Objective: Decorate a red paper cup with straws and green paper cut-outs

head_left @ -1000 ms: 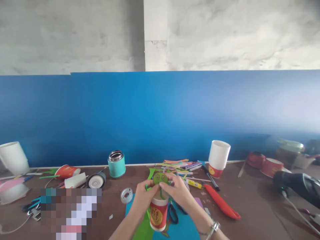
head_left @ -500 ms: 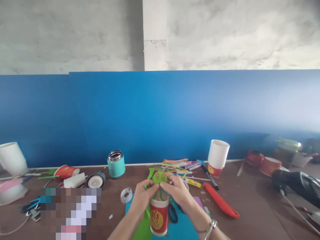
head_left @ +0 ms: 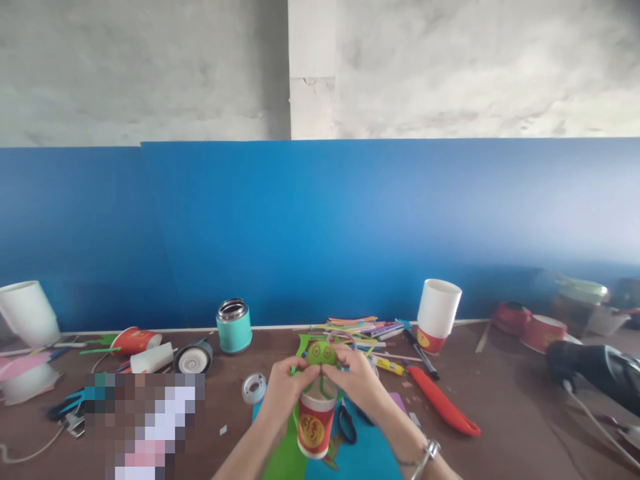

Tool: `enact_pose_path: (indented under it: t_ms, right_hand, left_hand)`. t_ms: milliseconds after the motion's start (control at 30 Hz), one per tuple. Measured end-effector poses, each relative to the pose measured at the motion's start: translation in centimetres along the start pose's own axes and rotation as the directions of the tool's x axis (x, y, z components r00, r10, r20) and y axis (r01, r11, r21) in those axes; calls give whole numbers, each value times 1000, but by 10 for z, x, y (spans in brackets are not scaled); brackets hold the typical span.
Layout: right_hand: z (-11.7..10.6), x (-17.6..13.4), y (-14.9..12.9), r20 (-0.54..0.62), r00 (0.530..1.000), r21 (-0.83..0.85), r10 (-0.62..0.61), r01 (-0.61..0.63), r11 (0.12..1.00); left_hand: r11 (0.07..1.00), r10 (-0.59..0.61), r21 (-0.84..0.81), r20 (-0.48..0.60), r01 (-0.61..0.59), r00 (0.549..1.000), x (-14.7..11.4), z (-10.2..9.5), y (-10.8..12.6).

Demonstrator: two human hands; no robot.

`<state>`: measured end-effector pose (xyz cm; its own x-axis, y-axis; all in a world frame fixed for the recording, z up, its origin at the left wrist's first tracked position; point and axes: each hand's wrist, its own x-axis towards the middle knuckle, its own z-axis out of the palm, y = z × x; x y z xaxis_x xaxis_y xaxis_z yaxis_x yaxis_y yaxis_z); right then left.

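Observation:
My left hand (head_left: 291, 383) and my right hand (head_left: 354, 375) are both closed, pinching a green paper cutout with a drawn face (head_left: 321, 354) between thumbs and fingers. Two round eyes are marked on it. Thin green strips run down from the cutout to the mouth of a red and white paper cup (head_left: 315, 427), just below my hands. The cup leans slightly; how it is supported cannot be seen. Beneath it lie blue paper (head_left: 373, 453) and green paper (head_left: 285, 460). Scissors with dark handles (head_left: 347, 423) rest on the blue sheet, partly covered by my right forearm.
Colourful sticks (head_left: 367, 325) lie behind my hands, near a yellow glue tube (head_left: 387, 365). To the right are stacked paper cups (head_left: 439, 313) and a red pouch (head_left: 443, 400). A turquoise jar (head_left: 234, 330) and tape roll (head_left: 254, 387) stand left. A black device (head_left: 593, 370) is far right.
The cup's base has swung a little left and upward, so the cup tilts more. Both hands keep their pinch on the green cutout, almost in the same place.

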<state>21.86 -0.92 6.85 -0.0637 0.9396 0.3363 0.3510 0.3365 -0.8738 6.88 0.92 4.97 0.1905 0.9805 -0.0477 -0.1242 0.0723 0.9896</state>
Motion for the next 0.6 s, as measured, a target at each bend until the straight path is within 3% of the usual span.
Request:
enact_pose_path:
  t_ms: [100,267,433,600]
  right_hand:
    - [2,-2,-5,-37,999,-27,-30,29,999]
    - [7,-3,-2,-18,999,83,-35,36,996]
    - [8,-1,3,-38,999,-8,-32,31,999]
    - [9,-4,-3,3,998,31,-59,59,998]
  left_hand:
    - [999,36,-7,4,-36,999,-2,1,2]
    - [999,21,-29,37,-20,999,-4,0,5]
    - [999,20,26,63,-22,998,-2,-6,11]
    - [998,19,59,99,-25,995,-3,-8,13]
